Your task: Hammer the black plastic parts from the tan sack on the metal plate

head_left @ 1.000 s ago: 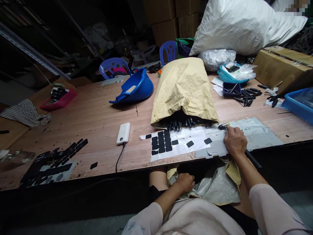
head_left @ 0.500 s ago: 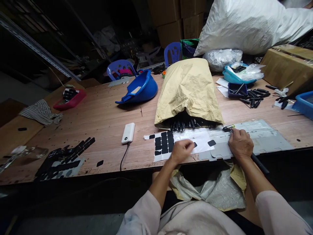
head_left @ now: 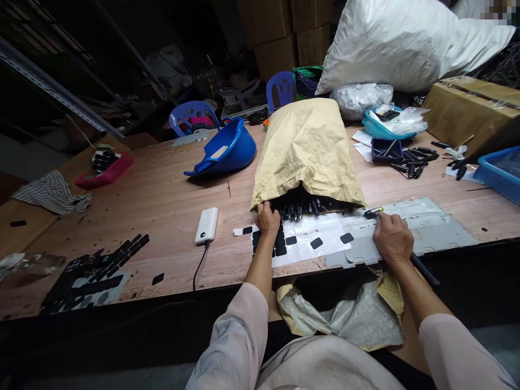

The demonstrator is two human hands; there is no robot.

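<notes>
Head view, and the change I notice is on the left: the left hand [head_left: 268, 218] was down on the lap a second ago, then crossed low over the white sheet [head_left: 300, 252], and is now up at the near left corner of the tan bag [head_left: 309, 141]. I see its fingers curled against the edge of the bag's mouth, but I cannot tell whether they pinch the bag, a piece inside it, or only touch.

The bag lies flat on the table [head_left: 170, 200], its mouth toward the wearer, with dark pen-like pieces [head_left: 296, 210] showing in it. The left forearm now covers part of the block of black patches [head_left: 280, 244] on the sheet, while the three loose patches [head_left: 317, 243] to the right of that block sit where they did.

From where I watch, the right hand [head_left: 393, 235] is the steady one: it is wrapped around a black-handled tool [head_left: 424, 269], held over the grey board [head_left: 447, 235], as it was a second ago. What looks like the tool's head, with a yellow-green end, is just beyond the fingers.

As I judge it, the work has shifted to the left side: that hand attends to the bag while the right merely keeps its hold.
</notes>
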